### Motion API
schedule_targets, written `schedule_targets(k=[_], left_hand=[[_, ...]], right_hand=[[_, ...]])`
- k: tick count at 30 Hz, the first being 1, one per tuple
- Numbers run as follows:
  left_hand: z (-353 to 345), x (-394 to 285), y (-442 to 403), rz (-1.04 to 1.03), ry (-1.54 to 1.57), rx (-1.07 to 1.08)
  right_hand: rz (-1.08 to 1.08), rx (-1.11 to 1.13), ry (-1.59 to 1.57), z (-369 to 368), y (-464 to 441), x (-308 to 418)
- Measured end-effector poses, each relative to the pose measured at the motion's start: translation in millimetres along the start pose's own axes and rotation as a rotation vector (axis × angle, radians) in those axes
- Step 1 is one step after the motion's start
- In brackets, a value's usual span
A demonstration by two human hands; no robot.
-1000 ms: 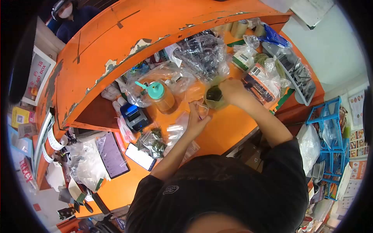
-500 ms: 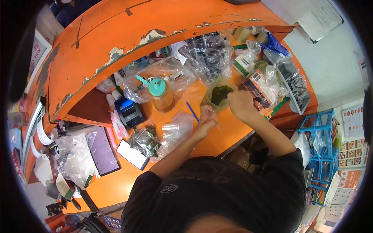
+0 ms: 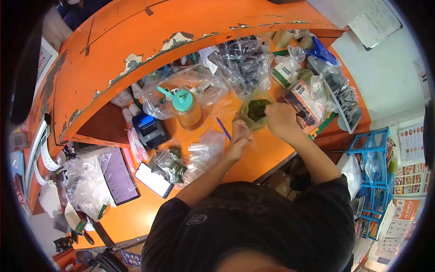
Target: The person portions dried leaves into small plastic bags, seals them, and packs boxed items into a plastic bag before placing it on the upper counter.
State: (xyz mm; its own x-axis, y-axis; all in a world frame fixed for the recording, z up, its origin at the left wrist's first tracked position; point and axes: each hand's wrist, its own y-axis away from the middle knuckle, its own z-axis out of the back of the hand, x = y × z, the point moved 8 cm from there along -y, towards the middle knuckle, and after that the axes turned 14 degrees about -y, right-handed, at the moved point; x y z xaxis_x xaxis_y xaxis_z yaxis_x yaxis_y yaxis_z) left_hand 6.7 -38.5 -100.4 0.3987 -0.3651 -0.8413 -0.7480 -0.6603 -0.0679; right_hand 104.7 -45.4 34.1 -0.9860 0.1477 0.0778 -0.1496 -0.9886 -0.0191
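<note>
My left hand [image 3: 240, 132] is closed on a clear plastic bag [image 3: 250, 138], beside a yellowish-green container [image 3: 247, 119]. Dark green shredded leaves [image 3: 258, 110] lie inside that container. My right hand [image 3: 282, 120] is a fist at the container's right rim, fingers turned toward the leaves; whatever they pinch is hidden. Left of my left hand lies a blue pen [image 3: 223, 128]. Near my left forearm are flat clear plastic bags [image 3: 205, 154] and a clear bag of dried green leaves [image 3: 169, 166].
A jar with a teal lid [image 3: 183, 101], a small black printer [image 3: 150, 131], a phone [image 3: 153, 180] and a tablet [image 3: 119, 177] stand or lie to the left. Bundled plastic bags [image 3: 242, 63] and a printed packet [image 3: 302, 104] sit behind. An orange shelf [image 3: 181, 22] overhangs the counter.
My left hand has shifted slightly up beside the container. My right fist stays at the rim with only a small movement, and the leaves inside look slightly rearranged.
</note>
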Motion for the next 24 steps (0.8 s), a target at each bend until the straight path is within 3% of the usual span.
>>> schedule_targets(k=[7,10,16,19,21,24], left_hand=[[1,1,0,-0.008,0.061,-0.066],[3,-1,-2,-0.057,-0.056,-0.022],[7,-8,-4,-0.143,-0.135,-0.08],[23,29,-7,0.034,0.082,-0.007],[27,33,-10,0.061,0.095,0.027],[21,14,-11,-0.002,0.079,-0.096]], right_hand=[[-0.063,-0.025,-0.092,-9,-8,-7],[-0.021,-0.104,-0.117,-15,-10,-8],[-0.136,-0.029,-0.007,-4,-23,-9],[-0.015,-0.021,-0.071,-25,-20,-1],[-0.101,0.0,-0.089,-26,-20,-3],[-0.128,0.033,-0.188,-38,-16,-8]])
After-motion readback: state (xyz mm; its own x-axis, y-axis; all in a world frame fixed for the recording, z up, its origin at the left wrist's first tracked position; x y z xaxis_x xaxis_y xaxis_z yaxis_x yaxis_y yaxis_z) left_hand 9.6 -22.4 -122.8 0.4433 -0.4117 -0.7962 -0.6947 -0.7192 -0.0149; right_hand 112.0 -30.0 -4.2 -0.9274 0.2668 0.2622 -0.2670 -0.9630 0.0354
